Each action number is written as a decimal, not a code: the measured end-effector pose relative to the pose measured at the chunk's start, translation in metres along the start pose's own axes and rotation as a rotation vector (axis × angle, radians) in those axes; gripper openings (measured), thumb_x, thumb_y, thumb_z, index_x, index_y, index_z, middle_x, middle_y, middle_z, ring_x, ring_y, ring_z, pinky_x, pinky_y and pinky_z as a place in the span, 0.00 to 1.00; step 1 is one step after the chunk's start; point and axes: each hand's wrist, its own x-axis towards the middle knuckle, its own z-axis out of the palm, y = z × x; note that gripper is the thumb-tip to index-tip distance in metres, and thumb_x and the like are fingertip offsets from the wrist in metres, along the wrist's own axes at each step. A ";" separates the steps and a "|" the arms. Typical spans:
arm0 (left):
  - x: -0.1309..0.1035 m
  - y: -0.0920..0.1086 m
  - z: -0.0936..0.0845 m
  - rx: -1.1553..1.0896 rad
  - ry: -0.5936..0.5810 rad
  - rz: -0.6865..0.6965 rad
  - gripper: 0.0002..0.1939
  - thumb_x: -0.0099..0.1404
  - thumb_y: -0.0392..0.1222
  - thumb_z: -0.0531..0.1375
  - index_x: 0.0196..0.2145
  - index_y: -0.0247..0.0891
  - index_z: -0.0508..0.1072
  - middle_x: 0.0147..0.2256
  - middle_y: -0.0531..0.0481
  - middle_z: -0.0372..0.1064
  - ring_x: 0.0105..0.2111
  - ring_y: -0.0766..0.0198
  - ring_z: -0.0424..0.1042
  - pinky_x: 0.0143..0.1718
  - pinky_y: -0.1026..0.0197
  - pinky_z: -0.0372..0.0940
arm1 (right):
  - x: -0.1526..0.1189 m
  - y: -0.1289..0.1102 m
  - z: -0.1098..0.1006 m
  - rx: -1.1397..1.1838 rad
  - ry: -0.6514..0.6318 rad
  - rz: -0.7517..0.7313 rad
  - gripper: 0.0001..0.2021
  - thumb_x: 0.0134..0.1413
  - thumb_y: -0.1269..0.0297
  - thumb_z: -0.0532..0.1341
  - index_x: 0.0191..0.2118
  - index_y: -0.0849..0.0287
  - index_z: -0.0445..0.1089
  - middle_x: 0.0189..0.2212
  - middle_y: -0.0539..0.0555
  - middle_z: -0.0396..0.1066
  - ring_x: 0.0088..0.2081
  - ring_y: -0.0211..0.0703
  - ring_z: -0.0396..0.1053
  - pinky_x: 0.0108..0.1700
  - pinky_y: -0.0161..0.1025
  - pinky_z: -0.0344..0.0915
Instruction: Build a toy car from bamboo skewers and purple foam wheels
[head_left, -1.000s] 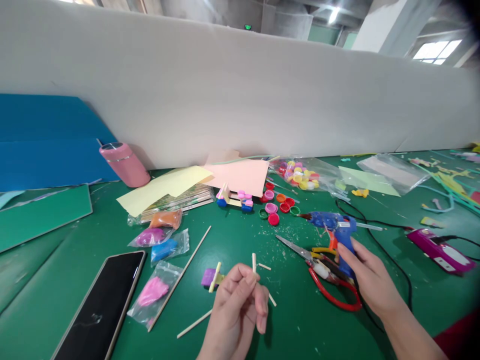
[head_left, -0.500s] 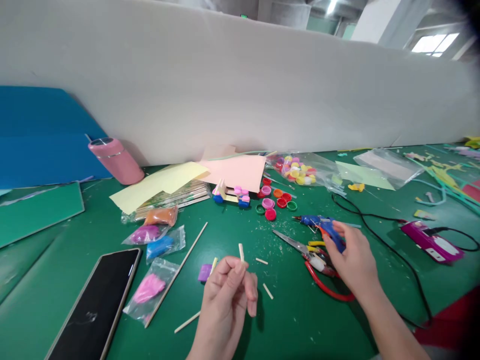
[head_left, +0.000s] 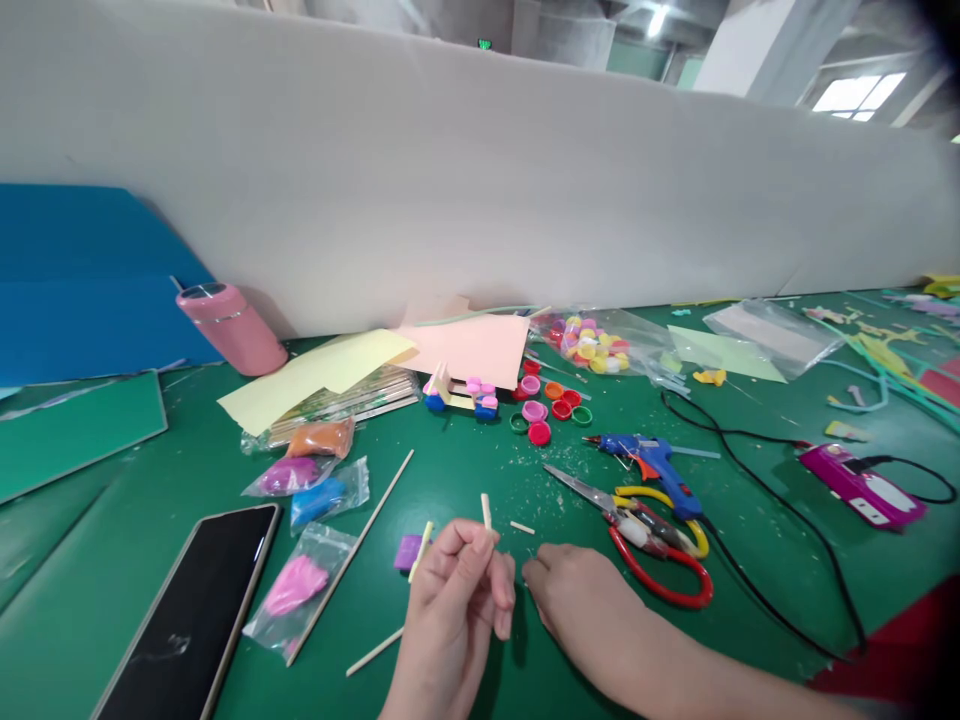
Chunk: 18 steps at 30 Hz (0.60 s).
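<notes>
My left hand (head_left: 457, 610) pinches a short pale wooden stick (head_left: 486, 511) between thumb and fingers, its end pointing up. Close by on the right, my right hand (head_left: 577, 605) rests low on the table with its fingers curled together; its fingertips and whatever is under them are hidden. A loose cut stick piece (head_left: 523, 528) lies just beyond the two hands. Left of my left hand is a purple block (head_left: 409, 552) with a pale strip (head_left: 422, 550) against it. The blue glue gun (head_left: 651, 462) lies beside red-and-yellow-handled scissors (head_left: 637, 530).
A small wheeled model (head_left: 461, 393) stands farther back, near colored bottle caps (head_left: 536, 411) and a bag of caps (head_left: 592, 345). Leftward lie a long stick (head_left: 352, 555), clay packets (head_left: 300, 580) and a phone (head_left: 191, 610). A black cord (head_left: 780, 500) curves around the right side.
My right hand has let go of the glue gun, which now lies on the table, and moved left beside my left hand. It covers the spot where another cut stick piece lay.
</notes>
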 end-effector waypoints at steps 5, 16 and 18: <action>0.002 -0.003 -0.002 0.009 0.027 -0.017 0.09 0.61 0.39 0.56 0.24 0.36 0.66 0.13 0.56 0.64 0.12 0.75 0.58 0.18 0.69 0.48 | 0.002 0.002 -0.006 0.028 -0.029 -0.087 0.09 0.43 0.83 0.57 0.25 0.64 0.70 0.24 0.57 0.73 0.25 0.44 0.70 0.24 0.35 0.55; 0.002 -0.007 -0.004 -0.003 0.002 -0.092 0.09 0.62 0.38 0.56 0.24 0.35 0.65 0.12 0.54 0.65 0.11 0.75 0.56 0.17 0.70 0.50 | 0.006 0.028 -0.031 1.256 0.227 0.124 0.04 0.49 0.66 0.60 0.30 0.61 0.66 0.20 0.46 0.66 0.22 0.32 0.64 0.25 0.28 0.60; 0.002 -0.007 -0.003 -0.009 -0.032 -0.116 0.10 0.62 0.38 0.56 0.23 0.35 0.65 0.12 0.54 0.65 0.11 0.75 0.55 0.17 0.70 0.50 | 0.008 0.027 -0.035 1.490 0.290 0.145 0.07 0.46 0.64 0.63 0.29 0.61 0.66 0.18 0.45 0.65 0.20 0.30 0.63 0.25 0.28 0.61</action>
